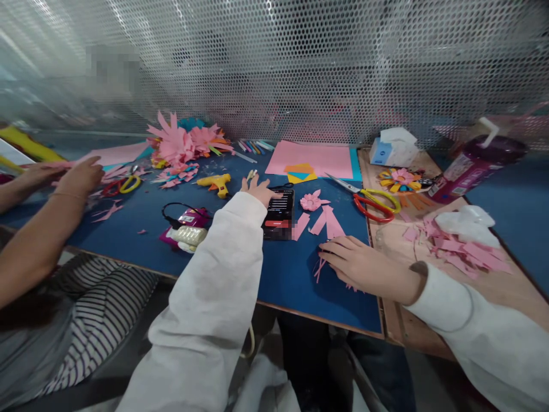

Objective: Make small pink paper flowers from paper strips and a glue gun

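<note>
My left hand (258,190) reaches forward with its fingers spread, over the top left edge of a dark phone (278,214) with a lit screen. It holds nothing that I can see. My right hand (364,263) lies palm down on the blue table top (283,280), fingers stretched out. Thin pink paper strips (318,269) stick out from under its fingertips; what lies under the palm is hidden. Between the hands are a small pink paper flower (313,201) and cut pink paper pieces (328,222).
Scissors (373,203) lie right of the flower. Pink sheets (313,159) and a yellow glue gun (217,184) lie farther back. A purple cup (472,166), tissue box (392,149) and paper scraps (467,246) are at right. A co-worker's hands (81,174) handle pink paper at left.
</note>
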Demonstrator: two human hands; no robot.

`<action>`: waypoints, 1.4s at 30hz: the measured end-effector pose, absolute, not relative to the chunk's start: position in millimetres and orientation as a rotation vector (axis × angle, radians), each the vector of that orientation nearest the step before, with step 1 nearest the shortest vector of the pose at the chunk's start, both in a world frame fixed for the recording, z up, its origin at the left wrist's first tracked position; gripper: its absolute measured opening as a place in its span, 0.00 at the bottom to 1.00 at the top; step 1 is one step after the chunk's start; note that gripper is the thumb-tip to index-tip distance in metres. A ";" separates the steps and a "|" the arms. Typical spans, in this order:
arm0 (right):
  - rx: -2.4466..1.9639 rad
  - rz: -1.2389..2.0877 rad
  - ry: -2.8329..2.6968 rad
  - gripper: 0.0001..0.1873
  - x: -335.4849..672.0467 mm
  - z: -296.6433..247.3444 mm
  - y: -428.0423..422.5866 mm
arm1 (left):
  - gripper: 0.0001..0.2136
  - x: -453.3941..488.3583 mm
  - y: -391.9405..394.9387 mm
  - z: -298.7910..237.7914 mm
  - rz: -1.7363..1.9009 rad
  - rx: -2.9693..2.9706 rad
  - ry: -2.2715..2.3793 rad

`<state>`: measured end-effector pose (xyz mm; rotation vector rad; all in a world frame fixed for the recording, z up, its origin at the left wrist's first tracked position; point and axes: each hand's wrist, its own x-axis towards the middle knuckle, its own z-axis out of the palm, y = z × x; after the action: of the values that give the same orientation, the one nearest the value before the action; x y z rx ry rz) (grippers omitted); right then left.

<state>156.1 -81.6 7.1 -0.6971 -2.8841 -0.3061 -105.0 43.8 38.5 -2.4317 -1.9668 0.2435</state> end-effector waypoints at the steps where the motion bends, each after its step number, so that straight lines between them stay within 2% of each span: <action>1: -0.698 -0.306 -2.882 0.15 156.1 6.9 -81.7 | 0.23 -105.1 44.0 38.6 0.244 -2.427 -1.972; 6: -0.697 -0.287 -2.887 0.16 155.7 7.3 -81.7 | 0.24 -104.3 40.6 51.1 0.276 -2.440 -1.995; 18: -0.762 -0.210 -2.875 0.17 158.0 7.8 -82.5 | 0.34 -93.9 20.3 64.9 0.481 -2.647 -1.780; 24: -0.773 -0.206 -2.883 0.17 157.9 8.3 -83.6 | 0.33 -100.4 -0.1 54.4 0.253 -2.543 -1.817; 37: -0.775 -0.242 -2.891 0.18 157.7 8.4 -83.9 | 0.34 -102.2 -0.9 46.9 0.296 -2.546 -1.813; 42: -0.747 -0.272 -2.865 0.17 157.5 5.5 -80.8 | 0.32 -101.6 0.0 47.2 0.174 -2.494 -1.862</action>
<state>157.5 -80.8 5.5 -0.7468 -2.8654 -0.2716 -101.6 0.0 47.2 -2.4944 -1.8615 0.1744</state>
